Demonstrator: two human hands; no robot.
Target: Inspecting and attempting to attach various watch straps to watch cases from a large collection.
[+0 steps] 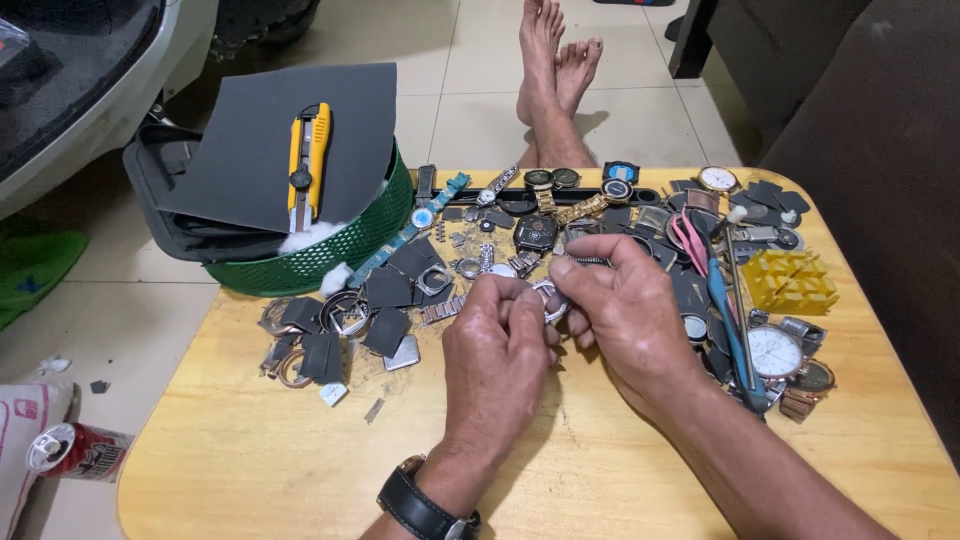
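My left hand (495,350) and my right hand (625,305) meet over the middle of a low wooden table (250,450). Both pinch a small round silver watch case (547,298) between thumb and fingers. A black wristwatch (425,510) is on my left wrist. Just beyond the hands lie several watches, straps and metal cases, among them a square dark watch (536,232) and a gold-coloured bracelet (580,208). Small dark sandpaper pieces (385,290) lie to the left of my left hand.
A green basket (330,255) at the table's back left carries a dark sheet with a yellow utility knife (308,160) and cotton wool. A yellow plastic block (790,280), blue-handled tool (735,330) and white-dialled watch (775,350) lie right. Bare feet (555,60) rest on the tiled floor; a drink can (75,450) lies left.
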